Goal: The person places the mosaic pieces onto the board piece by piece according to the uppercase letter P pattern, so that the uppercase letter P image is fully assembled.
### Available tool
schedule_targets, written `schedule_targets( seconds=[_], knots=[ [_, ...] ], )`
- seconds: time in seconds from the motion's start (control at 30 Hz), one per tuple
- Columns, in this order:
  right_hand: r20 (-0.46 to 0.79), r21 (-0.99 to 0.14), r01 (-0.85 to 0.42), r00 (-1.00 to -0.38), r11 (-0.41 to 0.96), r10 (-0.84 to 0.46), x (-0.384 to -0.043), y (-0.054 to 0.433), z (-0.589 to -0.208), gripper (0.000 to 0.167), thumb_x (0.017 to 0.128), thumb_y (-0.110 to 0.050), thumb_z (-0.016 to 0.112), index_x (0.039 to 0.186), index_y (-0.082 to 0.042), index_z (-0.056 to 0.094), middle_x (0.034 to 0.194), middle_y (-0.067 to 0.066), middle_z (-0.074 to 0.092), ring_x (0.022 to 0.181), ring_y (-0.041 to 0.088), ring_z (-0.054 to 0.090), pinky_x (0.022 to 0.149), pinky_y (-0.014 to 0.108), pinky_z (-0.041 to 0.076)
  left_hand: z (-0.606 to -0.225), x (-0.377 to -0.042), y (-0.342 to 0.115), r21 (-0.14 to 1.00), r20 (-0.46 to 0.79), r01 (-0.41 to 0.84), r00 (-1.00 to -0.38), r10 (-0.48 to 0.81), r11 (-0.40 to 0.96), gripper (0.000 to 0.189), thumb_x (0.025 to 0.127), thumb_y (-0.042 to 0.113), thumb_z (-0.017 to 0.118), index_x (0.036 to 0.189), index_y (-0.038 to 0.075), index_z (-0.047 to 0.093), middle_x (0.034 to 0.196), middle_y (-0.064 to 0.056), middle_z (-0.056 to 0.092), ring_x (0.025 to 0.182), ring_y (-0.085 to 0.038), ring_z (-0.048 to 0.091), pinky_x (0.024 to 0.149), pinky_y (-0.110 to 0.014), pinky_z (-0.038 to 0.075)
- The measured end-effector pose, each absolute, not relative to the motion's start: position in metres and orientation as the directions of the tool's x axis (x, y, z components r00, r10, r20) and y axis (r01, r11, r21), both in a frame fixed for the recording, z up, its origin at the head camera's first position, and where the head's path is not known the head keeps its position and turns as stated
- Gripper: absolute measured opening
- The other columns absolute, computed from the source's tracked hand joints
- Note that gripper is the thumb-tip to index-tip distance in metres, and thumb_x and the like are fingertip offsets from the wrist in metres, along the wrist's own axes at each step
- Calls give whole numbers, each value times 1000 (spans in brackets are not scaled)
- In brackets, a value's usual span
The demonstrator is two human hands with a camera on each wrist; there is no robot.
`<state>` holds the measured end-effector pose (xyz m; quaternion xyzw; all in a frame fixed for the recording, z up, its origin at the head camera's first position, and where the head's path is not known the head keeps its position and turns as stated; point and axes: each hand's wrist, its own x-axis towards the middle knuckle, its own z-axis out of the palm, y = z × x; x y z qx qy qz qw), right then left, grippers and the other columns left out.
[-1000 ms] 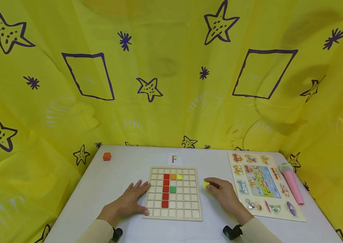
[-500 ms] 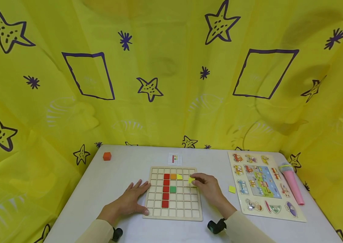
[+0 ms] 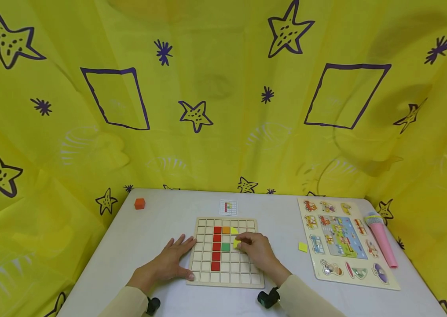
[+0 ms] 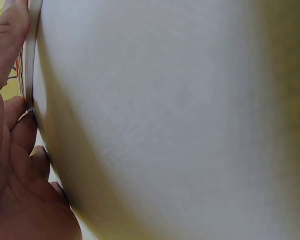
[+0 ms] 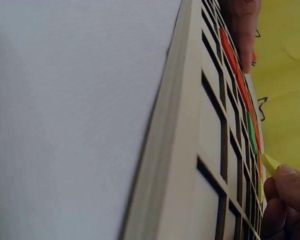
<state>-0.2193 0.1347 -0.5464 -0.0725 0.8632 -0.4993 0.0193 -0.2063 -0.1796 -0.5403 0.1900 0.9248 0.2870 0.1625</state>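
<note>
A wooden grid board (image 3: 243,285) lies on the white table. It holds a column of several red tiles (image 3: 217,238), an orange tile (image 3: 226,230), a yellow tile (image 3: 234,230) in the same row and a green tile (image 3: 225,247). My left hand (image 3: 168,262) rests with spread fingers against the board's left edge, its thumb at the lower corner. Over the cells right of the green tile, my right hand (image 3: 259,253) pinches another yellow tile (image 3: 236,243) between thumb and fingers. The right wrist view shows this tile (image 5: 270,164) tilted.
A small pattern card (image 3: 228,207) lies behind the board. One loose yellow tile (image 3: 302,247) is to its right, beside a vehicle puzzle board (image 3: 356,281). A pink toy microphone (image 3: 382,240) lies at far right, an orange cube (image 3: 139,204) at back left.
My right hand has carried the pinched yellow tile leftward from beside the board to over its cells. The loose yellow tile on the table has come into full sight. My left hand stays put.
</note>
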Motion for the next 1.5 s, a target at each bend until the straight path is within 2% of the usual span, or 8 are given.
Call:
schedule_targets(
  seconds=[0.33, 0.77, 1.1, 1.5],
  knots=[
    [46, -794, -148, -982, 590, -184, -219, 128, -548, 14, 93, -4, 76, 105, -10, 80, 95, -2, 75, 89, 16, 61, 80, 34, 55, -542, -206, -179, 596, -190, 251, -879, 438, 762, 113, 71, 43, 95, 164, 11, 39, 172, -9, 34, 163, -40, 15, 132, -64, 4],
    [80, -745, -187, -978, 640, -193, -215, 125, -545, 12, 95, -6, 75, 105, -10, 80, 106, 3, 74, 103, 23, 68, 94, 47, 58, -539, -205, -179, 601, -196, 238, -881, 430, 763, 113, 71, 43, 95, 164, 11, 40, 172, -9, 34, 164, -39, 15, 132, -64, 4],
    [105, -717, -226, -970, 659, -219, -217, 126, -548, 14, 90, -8, 81, 104, -10, 82, 102, -1, 72, 101, 22, 68, 91, 43, 58, -539, -205, -178, 589, -203, 232, -884, 420, 774, 113, 71, 44, 95, 164, 13, 39, 172, -8, 34, 164, -39, 15, 132, -64, 5],
    [74, -773, -160, -984, 614, -163, -214, 125, -546, 19, 90, -7, 81, 110, -9, 80, 107, 5, 73, 90, 15, 61, 81, 33, 55, -539, -205, -178, 596, -194, 242, -882, 430, 766, 112, 70, 43, 95, 163, 12, 40, 172, -8, 35, 163, -40, 16, 132, -64, 6]
  ],
)
